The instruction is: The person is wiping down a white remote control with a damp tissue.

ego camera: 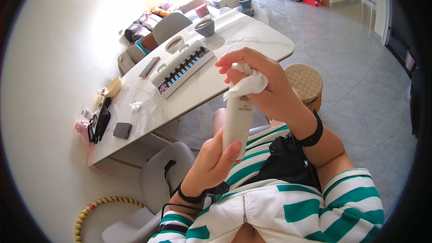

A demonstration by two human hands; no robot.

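My left hand [214,160] grips the lower part of a white cylindrical bottle [236,118], which stands nearly upright in front of my body and bears small print. At its top, my right hand [270,77] holds a crumpled white tissue [251,84] against the bottle, fingers curled around the upper end. The tissue and fingers hide most of the bottle's top. Beyond the hands, on the marble-patterned table [256,32], a white rack [184,69] holds a row of small black-capped bottles.
A dark bowl [205,27], a pale cup [174,44], a phone [149,66], a crumpled tissue [135,106] and a grey square device [122,130] lie on the table. A padded stool [303,82] stands to the right, a grey chair [165,172] at lower left.
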